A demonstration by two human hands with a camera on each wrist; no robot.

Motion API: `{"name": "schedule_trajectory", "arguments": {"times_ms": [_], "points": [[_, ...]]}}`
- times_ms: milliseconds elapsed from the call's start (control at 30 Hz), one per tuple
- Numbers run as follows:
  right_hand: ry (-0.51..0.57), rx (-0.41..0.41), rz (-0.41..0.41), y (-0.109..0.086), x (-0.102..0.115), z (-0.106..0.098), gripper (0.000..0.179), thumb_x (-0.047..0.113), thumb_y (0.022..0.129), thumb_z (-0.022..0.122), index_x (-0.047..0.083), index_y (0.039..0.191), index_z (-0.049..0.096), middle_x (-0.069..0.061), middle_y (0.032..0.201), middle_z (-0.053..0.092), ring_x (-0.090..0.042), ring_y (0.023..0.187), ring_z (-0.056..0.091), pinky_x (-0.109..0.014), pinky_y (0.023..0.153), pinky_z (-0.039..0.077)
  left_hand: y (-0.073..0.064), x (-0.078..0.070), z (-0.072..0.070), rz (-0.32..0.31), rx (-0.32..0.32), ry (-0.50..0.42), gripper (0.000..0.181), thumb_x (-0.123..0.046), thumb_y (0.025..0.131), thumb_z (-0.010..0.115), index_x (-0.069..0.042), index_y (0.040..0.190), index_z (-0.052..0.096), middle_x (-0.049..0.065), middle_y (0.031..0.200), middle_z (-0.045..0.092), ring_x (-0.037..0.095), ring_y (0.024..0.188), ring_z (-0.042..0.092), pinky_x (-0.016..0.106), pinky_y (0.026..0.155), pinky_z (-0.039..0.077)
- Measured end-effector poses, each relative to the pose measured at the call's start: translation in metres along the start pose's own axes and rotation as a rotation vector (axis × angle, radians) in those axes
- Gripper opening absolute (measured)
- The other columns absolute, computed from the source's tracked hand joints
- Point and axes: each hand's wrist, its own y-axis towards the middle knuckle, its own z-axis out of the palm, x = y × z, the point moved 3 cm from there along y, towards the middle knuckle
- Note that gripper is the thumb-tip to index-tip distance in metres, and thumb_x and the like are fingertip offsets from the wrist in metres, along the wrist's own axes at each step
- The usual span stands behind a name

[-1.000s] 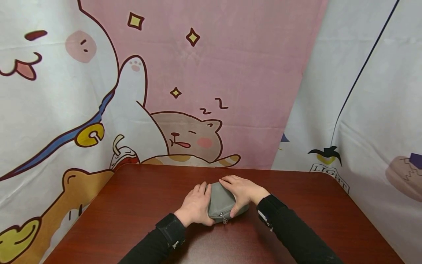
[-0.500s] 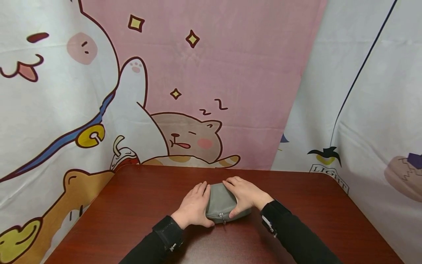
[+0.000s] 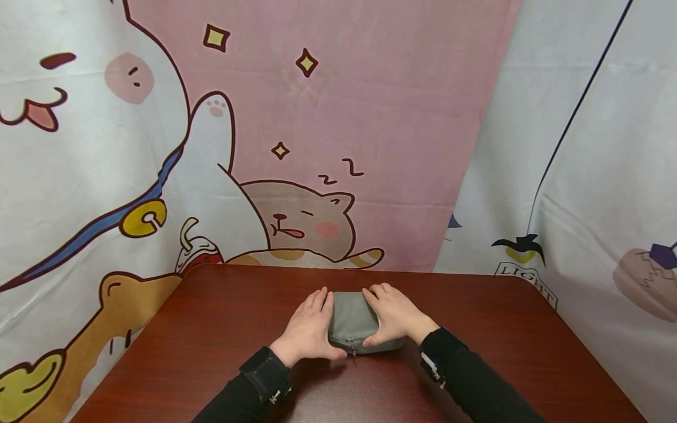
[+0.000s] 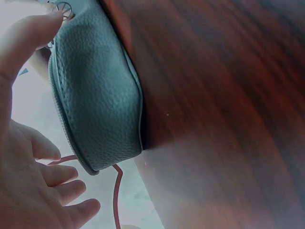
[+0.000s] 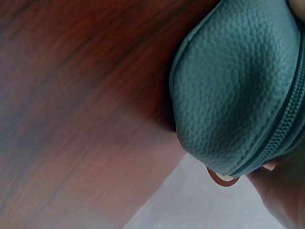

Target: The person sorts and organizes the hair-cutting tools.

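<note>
A grey-green zippered pouch (image 3: 350, 314) with a pebbled surface lies on the table between both hands in the head view. My left hand (image 3: 307, 329) lies along its left side, fingers extended toward the back and thumb at the front corner. In the left wrist view the thumb (image 4: 40, 28) reaches the pouch by its round zipper pull (image 4: 64, 7), while the other fingers are loosely bent past its end. My right hand (image 3: 396, 314) holds the right part, fingers over the far edge and thumb at the front. The right wrist view shows the pouch's side and zipper (image 5: 286, 121) close up.
The reddish-brown table (image 3: 222, 329) has rounded far corners. Behind it hangs a pink and white cloth (image 3: 402, 117) printed with cartoon animals. Dark sleeves with wrist straps cover both forearms.
The pouch has turned slightly clockwise, its front edge now nearly level in the head view, and shifted a little left. Both hands have followed it, staying on its two sides.
</note>
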Motion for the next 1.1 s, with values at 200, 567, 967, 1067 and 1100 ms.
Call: {"name": "schedule_trajectory", "arguments": {"times_ms": [200,567,967,1067,1100], "points": [[-0.027,-0.029,0.062,-0.001,0.003,0.003,0.116,0.077,0.061,0.072,-0.003,0.141,0.048,-0.021,0.127,0.053,-0.037,0.116,0.049,-0.050,0.098,0.042,-0.003,0.000,-0.001,-0.028,-0.066,-0.041,0.127,-0.070,0.062,0.078,0.007,0.150,0.031,0.026,0.154,0.030,0.040,0.141,0.031,0.052,0.110,0.033],[-0.020,-0.015,0.233,0.001,0.007,0.006,0.120,0.080,0.058,0.071,-0.005,0.140,0.049,-0.022,0.124,0.054,-0.038,0.114,0.049,-0.053,0.095,0.041,-0.008,-0.003,0.001,-0.147,-0.139,-0.152,0.129,-0.071,0.061,0.080,0.013,0.146,0.033,0.030,0.148,0.037,0.043,0.134,0.039,0.053,0.103,0.041],[-0.024,-0.043,0.375,0.002,0.012,0.005,0.118,0.080,0.058,0.072,-0.008,0.133,0.052,-0.025,0.117,0.055,-0.041,0.107,0.050,-0.053,0.090,0.044,-0.014,-0.004,0.003,-0.308,-0.103,-0.273,0.114,-0.058,0.069,0.082,0.015,0.143,0.037,0.031,0.141,0.045,0.043,0.129,0.046,0.053,0.097,0.046],[-0.023,-0.034,0.404,0.002,0.014,0.004,0.118,0.081,0.058,0.072,-0.009,0.133,0.052,-0.025,0.116,0.055,-0.041,0.106,0.050,-0.053,0.089,0.044,-0.016,-0.004,0.003,-0.310,-0.108,-0.266,0.103,-0.056,0.070,0.083,0.015,0.135,0.046,0.027,0.128,0.055,0.040,0.117,0.055,0.051,0.090,0.050],[-0.025,-0.031,0.411,0.002,0.014,0.004,0.119,0.081,0.058,0.071,-0.009,0.133,0.052,-0.025,0.116,0.055,-0.041,0.106,0.050,-0.053,0.089,0.044,-0.016,-0.004,0.003,-0.306,-0.111,-0.265,0.098,-0.055,0.070,0.083,0.014,0.131,0.049,0.025,0.122,0.058,0.038,0.112,0.058,0.050,0.086,0.052]]}}
